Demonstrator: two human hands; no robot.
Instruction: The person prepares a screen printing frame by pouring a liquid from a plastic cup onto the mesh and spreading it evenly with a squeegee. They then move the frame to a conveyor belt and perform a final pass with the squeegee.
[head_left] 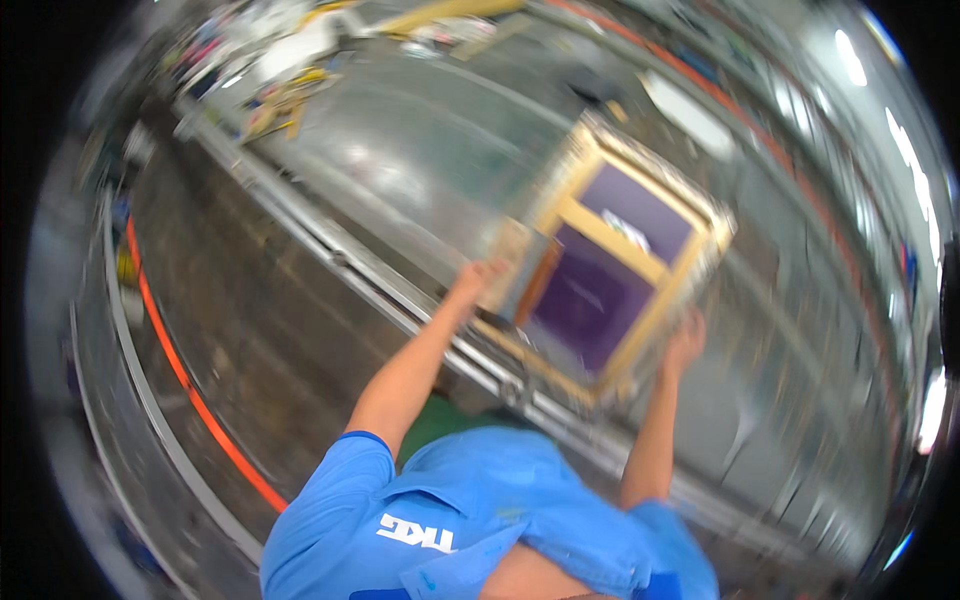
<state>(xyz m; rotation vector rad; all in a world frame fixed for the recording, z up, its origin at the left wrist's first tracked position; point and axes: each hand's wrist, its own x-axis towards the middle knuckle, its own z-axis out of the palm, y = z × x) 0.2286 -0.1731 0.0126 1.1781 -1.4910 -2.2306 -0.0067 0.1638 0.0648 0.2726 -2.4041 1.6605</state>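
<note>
A rectangular panel point(590, 290) with purple faces, a pale wooden border and crossbar, and wrapped, crinkly outer edges lies angled on the metal worktable. A tan board with a grey strip point(515, 260) overlaps its left side. My left hand point(477, 280) has its fingers closed on the lower left edge of the tan board. My right hand point(685, 340) is beside the panel's right edge, low on that side; motion blur hides whether its fingers grip the edge.
The metal table point(400, 130) runs diagonally, with a railed near edge point(300, 240). Wood scraps, white packaging and clutter point(290, 70) sit at the back left. A pale sheet point(690, 110) lies beyond the panel. A dark floor point(240, 300) with an orange line point(190, 390) is at left.
</note>
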